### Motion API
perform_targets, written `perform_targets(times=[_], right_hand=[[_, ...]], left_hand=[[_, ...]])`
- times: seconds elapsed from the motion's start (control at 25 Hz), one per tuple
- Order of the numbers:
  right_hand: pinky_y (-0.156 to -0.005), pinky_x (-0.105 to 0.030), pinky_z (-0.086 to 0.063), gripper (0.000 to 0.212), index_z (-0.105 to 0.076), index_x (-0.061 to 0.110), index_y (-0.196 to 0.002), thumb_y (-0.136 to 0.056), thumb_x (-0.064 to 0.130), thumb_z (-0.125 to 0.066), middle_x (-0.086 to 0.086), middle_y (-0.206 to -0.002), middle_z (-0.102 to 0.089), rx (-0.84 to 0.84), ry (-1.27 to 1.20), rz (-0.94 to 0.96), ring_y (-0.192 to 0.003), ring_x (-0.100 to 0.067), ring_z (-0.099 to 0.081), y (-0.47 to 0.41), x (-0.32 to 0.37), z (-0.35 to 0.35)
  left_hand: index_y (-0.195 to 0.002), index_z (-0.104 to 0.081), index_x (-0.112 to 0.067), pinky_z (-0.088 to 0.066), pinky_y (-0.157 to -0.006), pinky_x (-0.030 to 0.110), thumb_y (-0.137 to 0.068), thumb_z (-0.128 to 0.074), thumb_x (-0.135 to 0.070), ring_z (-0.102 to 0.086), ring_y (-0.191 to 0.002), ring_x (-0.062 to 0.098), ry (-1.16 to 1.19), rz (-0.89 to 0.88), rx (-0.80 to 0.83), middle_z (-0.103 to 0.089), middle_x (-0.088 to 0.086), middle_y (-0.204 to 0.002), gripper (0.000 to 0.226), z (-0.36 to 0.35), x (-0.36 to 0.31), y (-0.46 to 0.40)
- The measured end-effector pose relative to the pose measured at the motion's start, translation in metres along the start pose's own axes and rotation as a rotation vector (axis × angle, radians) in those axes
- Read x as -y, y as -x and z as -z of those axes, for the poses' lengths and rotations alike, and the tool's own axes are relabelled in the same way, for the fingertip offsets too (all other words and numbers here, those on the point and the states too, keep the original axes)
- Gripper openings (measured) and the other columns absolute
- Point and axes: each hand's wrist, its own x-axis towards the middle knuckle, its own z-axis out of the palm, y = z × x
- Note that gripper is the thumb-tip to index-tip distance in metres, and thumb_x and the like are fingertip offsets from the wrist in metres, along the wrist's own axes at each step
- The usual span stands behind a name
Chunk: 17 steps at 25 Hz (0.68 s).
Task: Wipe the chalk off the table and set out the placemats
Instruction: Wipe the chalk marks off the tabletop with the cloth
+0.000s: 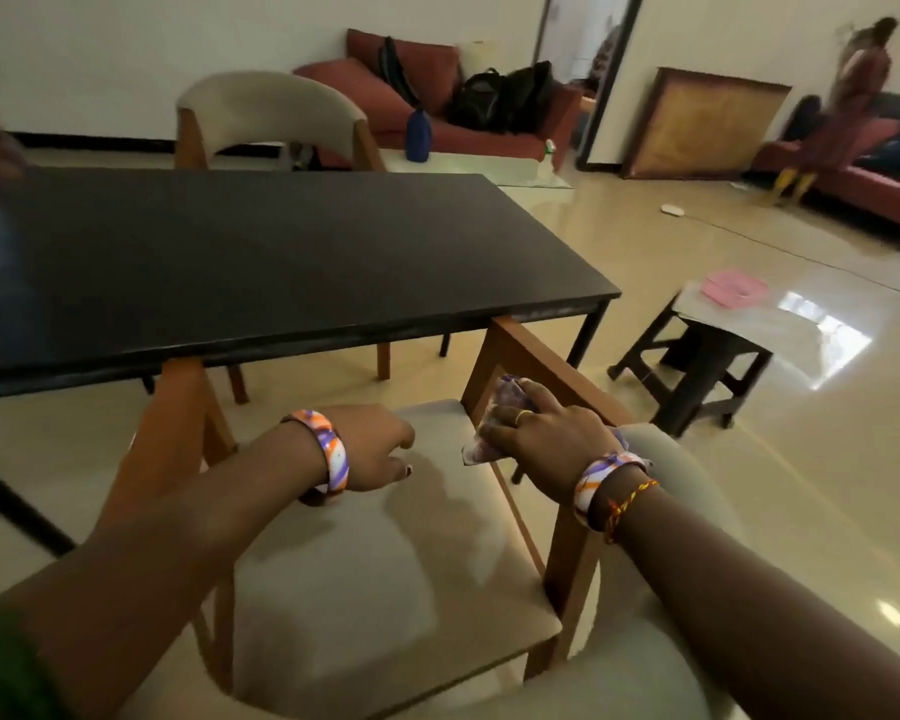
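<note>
The black table [261, 252] filled the left and centre, its matte top dark and even, a pale smear along the near edge. Before it stood a wooden chair [375, 553] with a beige seat. The left hand [372, 446] hovered over that seat, fingers loosely curled, holding nothing. The right hand [536, 433] gripped a crumpled cloth [494, 423] (purple and white, patterned) by the chair's arm. Further right, a dark stool [697, 356] carried a pink folded item [733, 288], too blurred to name.
</note>
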Motion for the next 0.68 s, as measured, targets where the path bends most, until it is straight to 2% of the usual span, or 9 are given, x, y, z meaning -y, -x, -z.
perform_targets(times=[0.16, 0.28, 0.36, 0.48, 0.6, 0.68], right_hand=[[-0.084, -0.035, -0.049, 0.045, -0.040, 0.032, -0.140, -0.096, 0.032, -0.051, -0.007, -0.148, -0.036, -0.017, -0.064, 0.176, -0.141, -0.032, -0.021, 0.008, -0.039, -0.033], [-0.088, -0.041, -0.049, 0.036, -0.050, 0.036, -0.131, -0.094, 0.035, -0.053, -0.007, -0.142, -0.044, -0.025, -0.148, 0.274, -0.136, -0.030, -0.030, 0.000, -0.037, -0.048], [-0.088, -0.041, -0.045, 0.034, -0.053, 0.036, -0.129, -0.095, 0.036, -0.051, -0.009, -0.140, -0.045, -0.015, -0.163, 0.360, -0.135, -0.031, -0.032, -0.005, -0.029, -0.051], [-0.086, -0.040, -0.046, 0.037, -0.053, 0.034, -0.131, -0.094, 0.038, -0.052, -0.014, -0.136, -0.044, 0.062, -0.138, 0.464, -0.126, -0.034, -0.041, -0.004, -0.018, -0.056], [-0.086, -0.041, -0.048, 0.043, -0.054, 0.029, -0.132, -0.090, 0.040, -0.057, -0.015, -0.137, -0.039, 0.156, -0.172, 0.514, -0.120, -0.034, -0.045, -0.002, -0.013, -0.060], [-0.085, -0.042, -0.050, 0.042, -0.054, 0.033, -0.131, -0.089, 0.036, -0.060, -0.014, -0.138, -0.039, 0.155, -0.178, 0.616, -0.119, -0.035, -0.046, 0.001, -0.009, -0.061]], left_hand=[[-0.139, -0.040, -0.015, -0.042, -0.096, 0.029, -0.096, -0.043, -0.038, -0.051, -0.117, 0.021, 0.059, 0.100, 0.109, -0.049, 0.006, -0.135, 0.049, -0.014, -0.066, -0.022], [-0.126, -0.055, -0.012, -0.044, -0.090, 0.029, -0.095, -0.045, -0.036, -0.055, -0.105, 0.022, 0.119, 0.128, 0.144, -0.057, 0.009, -0.124, 0.040, -0.032, -0.086, -0.038], [-0.124, -0.057, -0.011, -0.044, -0.089, 0.028, -0.096, -0.045, -0.033, -0.057, -0.105, 0.023, 0.062, 0.182, 0.201, -0.058, 0.010, -0.123, 0.038, -0.046, -0.083, -0.041], [-0.133, -0.048, -0.012, -0.042, -0.096, 0.031, -0.096, -0.046, -0.035, -0.052, -0.118, 0.025, -0.017, 0.285, 0.328, -0.051, 0.009, -0.132, 0.044, -0.064, -0.064, -0.039], [-0.133, -0.047, -0.010, -0.044, -0.097, 0.034, -0.097, -0.044, -0.036, -0.052, -0.117, 0.026, -0.005, 0.316, 0.315, -0.051, 0.010, -0.132, 0.044, -0.070, -0.050, -0.045], [-0.134, -0.045, -0.012, -0.043, -0.098, 0.034, -0.097, -0.042, -0.037, -0.051, -0.118, 0.026, -0.009, 0.317, 0.298, -0.050, 0.010, -0.133, 0.045, -0.076, -0.052, -0.051]])
